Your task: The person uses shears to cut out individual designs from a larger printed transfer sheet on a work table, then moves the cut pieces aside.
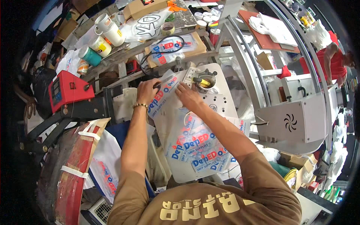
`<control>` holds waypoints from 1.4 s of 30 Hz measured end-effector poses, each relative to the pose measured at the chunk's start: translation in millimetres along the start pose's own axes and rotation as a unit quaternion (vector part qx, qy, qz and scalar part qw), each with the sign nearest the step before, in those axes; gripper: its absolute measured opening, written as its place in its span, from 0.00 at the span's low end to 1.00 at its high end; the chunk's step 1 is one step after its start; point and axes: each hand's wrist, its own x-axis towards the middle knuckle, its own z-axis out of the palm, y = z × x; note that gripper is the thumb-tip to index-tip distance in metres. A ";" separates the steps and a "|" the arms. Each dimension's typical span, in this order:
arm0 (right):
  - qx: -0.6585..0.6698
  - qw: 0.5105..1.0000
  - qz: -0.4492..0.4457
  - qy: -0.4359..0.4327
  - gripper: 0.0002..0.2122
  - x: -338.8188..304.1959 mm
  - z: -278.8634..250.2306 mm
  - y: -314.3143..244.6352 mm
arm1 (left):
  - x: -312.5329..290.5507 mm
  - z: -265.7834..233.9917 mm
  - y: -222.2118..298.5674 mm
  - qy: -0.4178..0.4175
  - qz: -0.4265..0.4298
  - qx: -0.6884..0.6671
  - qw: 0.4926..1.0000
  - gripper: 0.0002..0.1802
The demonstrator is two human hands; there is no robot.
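Observation:
Both of my hands rest on a clear plastic bag (165, 91) printed in red and blue, which lies at the far end of a white board (225, 93). My left hand (147, 90) presses the bag's left edge, fingers bent over it. My right hand (187, 95) pinches its right edge next to a round hole (205, 83) in the board, where a yellow-handled tool (200, 80) sits. A loose pile of the same printed bags (198, 144) lies on the board nearer to me, under my right forearm.
A red heat press (67, 90) stands at the left, beside a red padded board (75, 165). Cups and tins (103, 35) crowd the shelf behind. More printed bags (174, 47) lie on a cardboard tray. A grey machine housing (296, 123) stands right; a person in red (332, 60) works beyond.

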 end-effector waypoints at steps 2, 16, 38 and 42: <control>-0.003 1.000 0.028 -0.010 0.21 -2.4 1.5 2.3 | 11.6 2.9 17.3 -0.029 -0.019 0.019 0.999 0.21; 0.256 0.952 0.064 0.152 0.06 -89.0 -34.5 13.7 | -10.6 17.1 -7.2 0.119 -0.026 0.009 0.993 0.26; 0.217 0.902 0.301 0.219 0.36 -338.5 -8.2 -39.8 | -192.9 46.5 163.7 0.111 -0.262 -0.164 0.945 0.17; 0.439 0.812 0.352 0.156 0.11 -355.4 -1.6 -68.0 | -214.4 35.8 167.5 0.131 -0.280 -0.336 0.890 0.20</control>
